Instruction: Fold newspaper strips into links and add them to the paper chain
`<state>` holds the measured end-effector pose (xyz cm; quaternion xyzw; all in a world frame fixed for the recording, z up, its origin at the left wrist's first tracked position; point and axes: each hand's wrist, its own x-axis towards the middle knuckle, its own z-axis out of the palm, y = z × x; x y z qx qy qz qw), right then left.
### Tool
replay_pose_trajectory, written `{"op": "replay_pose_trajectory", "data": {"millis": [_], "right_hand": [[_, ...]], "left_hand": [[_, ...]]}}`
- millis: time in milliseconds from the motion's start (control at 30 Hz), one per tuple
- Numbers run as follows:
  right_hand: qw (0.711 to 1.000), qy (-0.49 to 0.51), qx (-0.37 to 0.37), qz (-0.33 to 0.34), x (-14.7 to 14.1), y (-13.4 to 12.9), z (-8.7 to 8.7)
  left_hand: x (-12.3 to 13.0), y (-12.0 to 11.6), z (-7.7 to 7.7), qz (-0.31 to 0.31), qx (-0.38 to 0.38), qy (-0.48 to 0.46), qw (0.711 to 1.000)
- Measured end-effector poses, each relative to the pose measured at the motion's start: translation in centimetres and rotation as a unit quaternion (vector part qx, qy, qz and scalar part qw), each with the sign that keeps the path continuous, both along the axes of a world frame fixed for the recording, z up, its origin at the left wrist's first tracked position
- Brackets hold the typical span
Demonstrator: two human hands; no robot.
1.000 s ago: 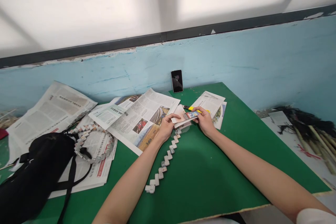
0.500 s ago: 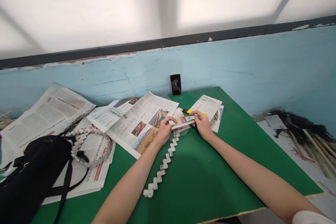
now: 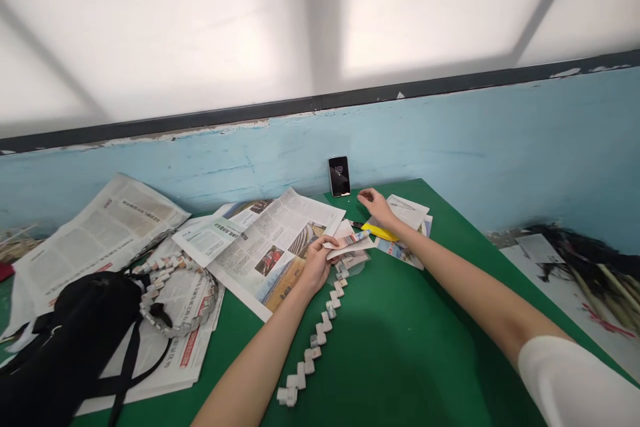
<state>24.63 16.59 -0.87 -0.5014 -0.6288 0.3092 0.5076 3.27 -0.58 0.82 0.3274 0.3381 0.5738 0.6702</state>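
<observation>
My left hand (image 3: 319,263) pinches a folded strip of printed paper (image 3: 353,242) over the green table. My right hand (image 3: 376,205) is off the strip, raised above the small newspaper pieces (image 3: 411,213); its fingers are curled loosely apart and nothing shows in them. Below it lies a yellow cutter (image 3: 379,232), its dark end pointing left. A zigzag chain of folded paper (image 3: 320,328) runs from beneath the strip toward the near edge. Beside my left hand is a large newspaper sheet (image 3: 280,240).
A phone (image 3: 339,176) leans upright against the blue wall. At the left, a black bag (image 3: 85,333) and a looped folded-paper chain (image 3: 175,330) rest on newspapers (image 3: 100,233). Sticks and dark material (image 3: 595,267) lie beyond the green table's (image 3: 400,360) right edge.
My right hand has let go of the paper strip and moved up and slightly left, toward the phone. My left hand still holds the strip. The view has shifted a little.
</observation>
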Motion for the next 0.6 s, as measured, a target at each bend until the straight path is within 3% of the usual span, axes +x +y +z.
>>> {"op": "replay_pose_trajectory", "data": {"millis": [133, 233, 367, 600], "right_hand": [[0.998, 0.054, -0.014, 0.034, -1.4, 6.6, -0.1], [0.987, 0.116, -0.042, 0.098, -2.7, 9.3, -0.2], [0.975, 0.155, -0.053, 0.152, -4.0, 9.8, -1.1], [0.973, 0.1, -0.05, 0.204, -3.7, 9.3, -2.0]], "left_hand": [[-0.1, -0.2, -0.1, -0.011, 0.002, 0.007, 1.0], [-0.2, -0.5, 0.1, -0.015, -0.001, 0.009, 1.0], [-0.2, -0.8, 0.2, -0.004, -0.015, 0.005, 1.0], [-0.4, -0.8, 0.2, -0.015, -0.025, 0.006, 1.0]]}}
